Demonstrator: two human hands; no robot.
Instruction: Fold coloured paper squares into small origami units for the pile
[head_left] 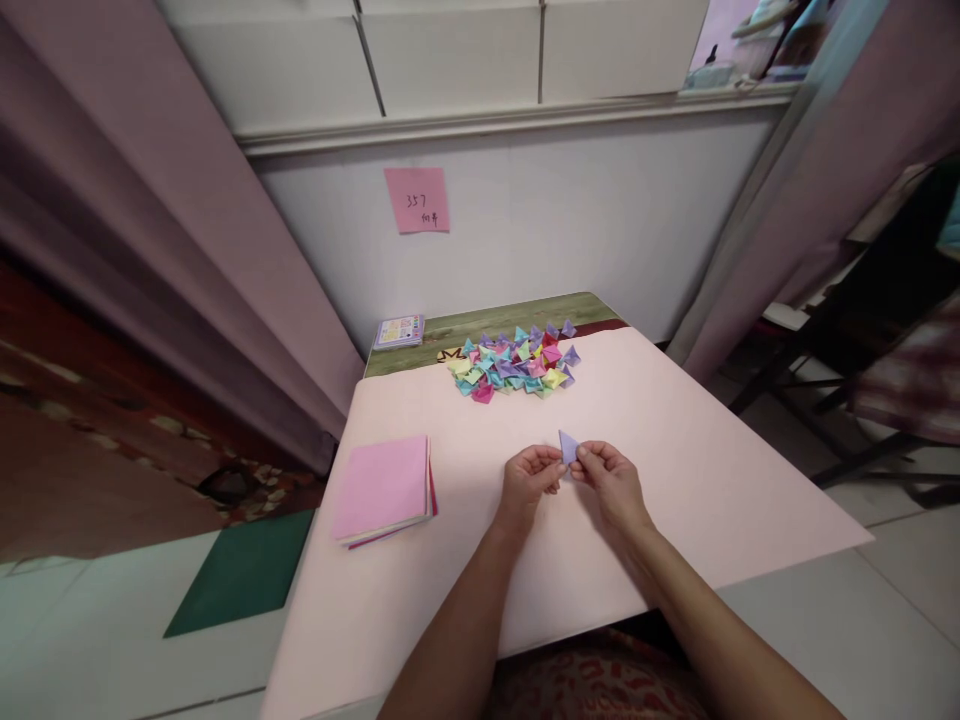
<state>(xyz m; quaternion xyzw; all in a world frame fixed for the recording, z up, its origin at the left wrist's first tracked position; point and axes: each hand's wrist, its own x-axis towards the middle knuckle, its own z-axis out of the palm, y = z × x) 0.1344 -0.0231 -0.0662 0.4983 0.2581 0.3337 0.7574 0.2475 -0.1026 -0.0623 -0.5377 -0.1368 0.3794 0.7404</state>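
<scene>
Between my two hands is a small folded piece of lavender origami paper (pixel 568 446), its pointed tip facing up and away from me. My left hand (pixel 529 482) pinches its lower left corner between thumb and fingers. On the other side my right hand (pixel 612 482) grips the lower right edge the same way. Both hands are just above the pink table cover (pixel 480 560). Beyond them lies a heap of small folded paper pieces (pixel 517 365) in purple, blue, yellow, green and pink.
A stack of square paper sheets (pixel 382 490), pink on top, lies to the left. At the table's far left corner sits a small pack (pixel 399 331) with a printed cover. A pink note (pixel 417 200) is stuck to the white wall. Curtains (pixel 247 200) hang at both sides.
</scene>
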